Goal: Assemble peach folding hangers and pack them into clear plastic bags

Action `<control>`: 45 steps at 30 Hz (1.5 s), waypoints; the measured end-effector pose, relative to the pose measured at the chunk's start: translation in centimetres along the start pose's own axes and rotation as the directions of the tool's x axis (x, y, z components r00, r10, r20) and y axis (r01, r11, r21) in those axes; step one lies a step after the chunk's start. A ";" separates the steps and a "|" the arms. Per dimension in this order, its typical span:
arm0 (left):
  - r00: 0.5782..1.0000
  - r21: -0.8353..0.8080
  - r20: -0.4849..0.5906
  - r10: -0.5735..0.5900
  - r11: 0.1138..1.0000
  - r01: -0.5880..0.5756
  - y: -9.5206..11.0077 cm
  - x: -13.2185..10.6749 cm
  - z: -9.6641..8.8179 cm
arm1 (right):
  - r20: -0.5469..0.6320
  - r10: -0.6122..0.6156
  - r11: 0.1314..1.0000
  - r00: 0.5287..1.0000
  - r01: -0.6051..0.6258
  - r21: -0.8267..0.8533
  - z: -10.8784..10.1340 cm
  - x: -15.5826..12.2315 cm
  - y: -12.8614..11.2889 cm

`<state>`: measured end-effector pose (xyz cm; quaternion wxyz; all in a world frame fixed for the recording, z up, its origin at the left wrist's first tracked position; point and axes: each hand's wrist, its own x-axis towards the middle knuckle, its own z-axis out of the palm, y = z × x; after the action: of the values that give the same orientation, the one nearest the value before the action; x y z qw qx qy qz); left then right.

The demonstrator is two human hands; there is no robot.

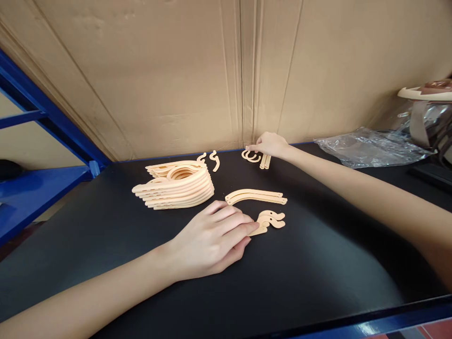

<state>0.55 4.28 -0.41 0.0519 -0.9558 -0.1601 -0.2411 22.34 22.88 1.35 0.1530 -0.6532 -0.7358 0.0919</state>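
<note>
My left hand (215, 238) rests low over the black table, its fingers closed at the near end of some flat, wavy cream pieces with small holes (273, 219). The fingertips cover part of these pieces. Farther back, the fingers of my right hand (271, 142) are pinched at a cream C-shaped hook (252, 157), one of a pair lying together. Short straight cream strips (264, 162) lie under this hand. Between the hands are two long, slightly bent cream strips (256, 195), side by side.
A stack of curved cream pieces (176, 188) stands left of centre, with two small S-shaped pieces (214, 161) behind it. Cardboard (158, 84) walls the table's back. Clear plastic bags (370, 146) lie at the right. A blue metal frame (60, 113) rises at the left.
</note>
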 end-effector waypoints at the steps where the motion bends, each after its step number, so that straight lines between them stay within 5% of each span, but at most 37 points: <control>1: 1.000 0.002 -0.003 -0.006 1.000 0.006 0.0 0.0 0.0 | 0.024 0.021 1.000 0.999 -0.022 0.014 0.0 0.4 -0.2; 16: 1.000 0.022 -0.010 -0.013 1.000 0.014 0.1 0.1 0.0 | 0.051 0.158 0.966 0.986 -0.165 0.198 0.6 1.5 -1.3; 22: 1.000 0.019 -0.004 -0.016 1.000 0.016 0.1 0.0 0.0 | -0.008 0.059 0.899 0.998 -0.050 0.435 -1.4 1.0 -1.1; 27: 0.998 -0.006 0.005 -0.070 0.998 0.070 0.2 -0.1 -0.1 | -0.061 -0.103 0.850 0.993 0.120 0.512 -3.4 -4.5 -1.9; 30: 0.996 -0.013 -0.013 -0.087 0.996 0.087 0.1 -0.1 -0.1 | -0.154 -0.328 0.793 0.932 0.360 0.492 -3.3 -9.8 -1.8; 34: 0.989 -0.039 -0.054 -0.139 0.990 0.137 0.0 -0.2 0.1 | -0.315 -0.520 0.768 0.794 0.596 0.235 -1.9 -15.4 -1.3; 38: 0.978 -0.067 -0.078 -0.193 0.980 0.188 -0.2 -0.5 0.3 | -0.383 -0.814 0.553 0.436 0.784 -0.282 -0.5 -17.5 -1.2; 40: 0.981 -0.048 -0.105 -0.163 0.986 0.158 -0.2 -0.6 0.4 | -0.376 -0.865 0.468 0.332 0.803 -0.368 0.0 -17.5 -1.2; 42: 0.984 -0.034 -0.125 -0.127 0.992 0.123 -0.2 -0.6 0.5 | -0.406 -0.861 0.460 0.306 0.810 -0.364 0.2 -17.3 -1.1; 45: 0.983 -0.049 -0.108 -0.147 0.989 0.142 -0.2 -0.6 0.5 | -0.445 -0.828 0.497 0.340 0.813 -0.304 0.5 -17.0 -0.7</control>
<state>0.20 4.41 -1.16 0.0237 -0.9275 -0.2208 -0.3005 23.20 6.04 -0.64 0.3685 -0.1938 -0.8881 -0.1948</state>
